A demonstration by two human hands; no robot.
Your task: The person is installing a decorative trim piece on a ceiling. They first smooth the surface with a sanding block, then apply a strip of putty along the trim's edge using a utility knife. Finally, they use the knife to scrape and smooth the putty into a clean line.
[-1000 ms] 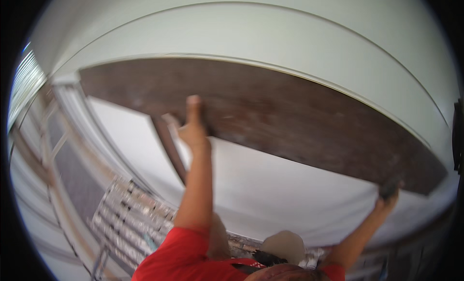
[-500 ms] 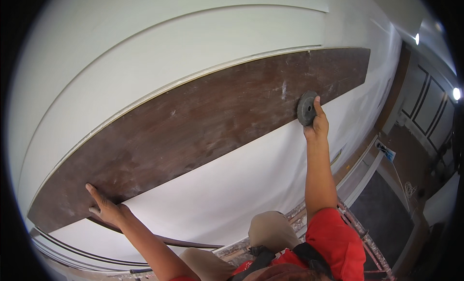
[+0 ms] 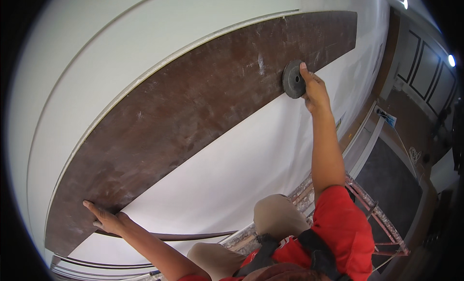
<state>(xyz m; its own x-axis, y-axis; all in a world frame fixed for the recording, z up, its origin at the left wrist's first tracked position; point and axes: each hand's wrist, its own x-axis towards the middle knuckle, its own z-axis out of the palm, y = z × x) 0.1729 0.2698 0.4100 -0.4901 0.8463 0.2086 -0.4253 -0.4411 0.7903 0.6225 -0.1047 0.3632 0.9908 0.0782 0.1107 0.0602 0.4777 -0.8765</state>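
A long dark-brown board (image 3: 183, 116), scuffed with pale marks, lies against the white wall and slants up from lower left to upper right. My left hand (image 3: 108, 222) grips its lower edge near the left end, with digits on the brown face and the other fingers hidden behind. Toward the right end, my right hand (image 3: 315, 90) holds a round grey disc (image 3: 293, 80) with a centre hole, thumb on its visible side. The disc overlaps the board's lower edge; whether it touches the face, I cannot tell.
Below the board's left end runs a dark curved strip (image 3: 183, 236). Beneath me is a paint-spattered metal scaffold frame (image 3: 377, 211). A dark flat sheet (image 3: 389, 184) and a coiled white cord (image 3: 414, 154) lie lower at right. A thin groove line crosses the wall above.
My view has shifted, so the board appears steeper and higher at its right end. The disc has turned to show more of its flat side. Both hands keep their holds.
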